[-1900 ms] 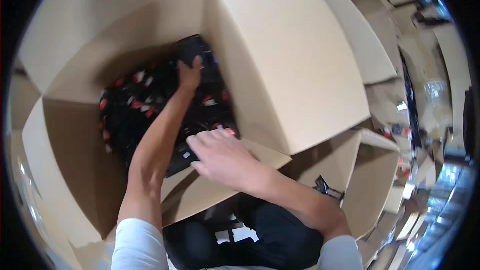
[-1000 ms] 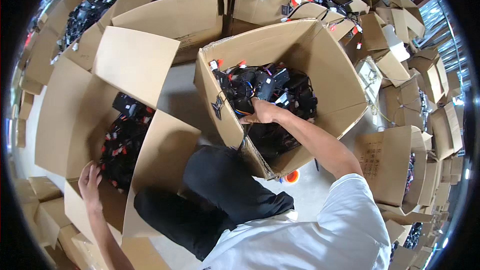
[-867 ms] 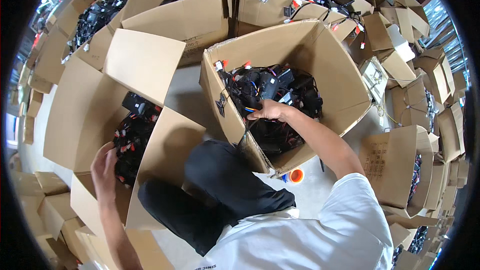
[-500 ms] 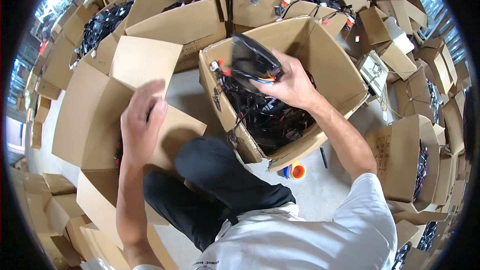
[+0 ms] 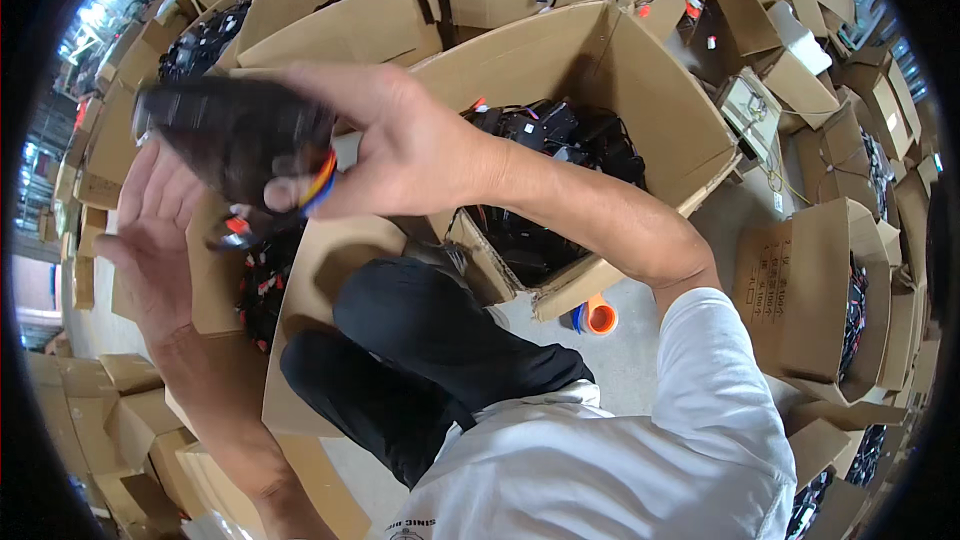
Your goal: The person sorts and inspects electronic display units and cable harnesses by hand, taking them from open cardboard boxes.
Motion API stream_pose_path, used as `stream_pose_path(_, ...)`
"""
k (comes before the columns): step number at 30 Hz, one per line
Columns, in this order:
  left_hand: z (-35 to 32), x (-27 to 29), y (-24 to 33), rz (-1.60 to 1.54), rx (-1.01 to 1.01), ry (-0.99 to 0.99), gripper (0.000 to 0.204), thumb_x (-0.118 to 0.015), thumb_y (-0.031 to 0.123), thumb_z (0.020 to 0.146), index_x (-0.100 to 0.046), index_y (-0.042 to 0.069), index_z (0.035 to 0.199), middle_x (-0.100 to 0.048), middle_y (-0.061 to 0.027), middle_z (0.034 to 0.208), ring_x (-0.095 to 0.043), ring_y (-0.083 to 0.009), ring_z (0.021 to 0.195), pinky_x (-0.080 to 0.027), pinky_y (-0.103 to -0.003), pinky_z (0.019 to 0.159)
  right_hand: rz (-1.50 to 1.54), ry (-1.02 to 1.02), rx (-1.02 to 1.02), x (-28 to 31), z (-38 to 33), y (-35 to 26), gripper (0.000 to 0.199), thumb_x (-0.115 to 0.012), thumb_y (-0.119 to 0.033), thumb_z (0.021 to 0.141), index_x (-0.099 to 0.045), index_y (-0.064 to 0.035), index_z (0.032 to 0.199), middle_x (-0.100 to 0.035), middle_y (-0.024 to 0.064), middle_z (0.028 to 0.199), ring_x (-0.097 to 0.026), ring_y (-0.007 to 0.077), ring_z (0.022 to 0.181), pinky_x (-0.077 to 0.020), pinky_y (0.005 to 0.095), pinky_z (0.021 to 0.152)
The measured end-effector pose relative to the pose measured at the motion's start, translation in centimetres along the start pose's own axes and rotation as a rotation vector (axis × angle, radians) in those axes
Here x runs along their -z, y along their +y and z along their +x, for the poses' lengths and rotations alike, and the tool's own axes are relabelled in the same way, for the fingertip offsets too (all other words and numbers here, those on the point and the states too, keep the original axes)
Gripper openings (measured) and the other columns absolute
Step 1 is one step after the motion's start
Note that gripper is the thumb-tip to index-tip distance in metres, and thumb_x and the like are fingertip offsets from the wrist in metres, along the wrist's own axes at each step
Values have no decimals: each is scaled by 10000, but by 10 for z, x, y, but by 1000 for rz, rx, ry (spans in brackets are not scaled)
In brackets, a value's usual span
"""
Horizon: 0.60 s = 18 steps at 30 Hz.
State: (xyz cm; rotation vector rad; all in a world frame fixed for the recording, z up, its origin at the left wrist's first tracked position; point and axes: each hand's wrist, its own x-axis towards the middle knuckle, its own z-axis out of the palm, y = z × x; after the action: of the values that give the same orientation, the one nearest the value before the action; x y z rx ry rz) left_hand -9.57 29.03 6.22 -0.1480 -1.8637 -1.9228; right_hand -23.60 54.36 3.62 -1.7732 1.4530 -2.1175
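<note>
Fingers of the right hand (image 5: 390, 145) are wrapped around a black wired module (image 5: 235, 125) and grip it firmly (motion blurs its outline). The module is in the air at upper left, above the left carton (image 5: 325, 250). A bundle of coloured wires (image 5: 320, 182) emerges at its end nearest the right hand; a red connector (image 5: 237, 225) shows just below it.

Fingers of the left hand (image 5: 158, 240) are extended and spread, palm facing up toward the module. Its fingertips meet the module's lower edge in the view; contact cannot be determined.

Compared with the frame half a second earlier, the module is displaced: at that point the right hand held it above the centre carton (image 5: 680, 110); it is now on the person's left. The left hand, previously half curled near a raised flap, is now further left and opened out. The right forearm now crosses above the centre carton.

Inside the centre carton lies a heap of black modules and cables (image 5: 560, 145). A second heap of black parts with red connectors (image 5: 265, 290) is visible in the left carton. An orange roll (image 5: 602, 319) remains on the grey floor (image 5: 640, 340), beside a blue item (image 5: 578, 318) (just below the centre carton's near corner).
</note>
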Motion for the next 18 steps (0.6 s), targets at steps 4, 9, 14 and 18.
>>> stream_pose_path(4,-41,20,10,387,178,30,409,-626,228,938,-608,-7,1273,-658,-129,1216,-628,-224,1122,-493,-360,987,-269,-149,508,-28,10,17,600,-801,-87,667,-646,-100,1246,-684,112,1105,-636,304,1021,-524,395,911)
stream_pose_path(9,-41,14,-14,324,49,332,319,-667,310,964,-692,37,1128,-706,-46,1028,-654,-117,931,-516,-284,830,-100,-142,595,-63,10,5,583,-791,-83,682,-631,-95,1242,-656,85,1106,-596,298,1081,-500,407,936)
stream_pose_path(14,-82,44,-72,370,41,224,449,-805,312,839,-675,41,1172,-699,-68,1110,-663,-199,1011,-505,-339,927,-76,-157,337,-53,-2,15,569,-817,-217,741,-612,-30,1238,-648,141,1167,-604,332,1100,-494,423,942)
stream_pose_path(18,-92,22,-69,-104,216,8,613,-806,271,834,-558,-36,1304,-616,-125,1292,-597,-294,1172,-468,-430,1017,-371,-318,97,-13,-37,43,810,-851,-331,713,-492,-61,1388,-501,186,1424,-513,371,1281,-448,448,1047)
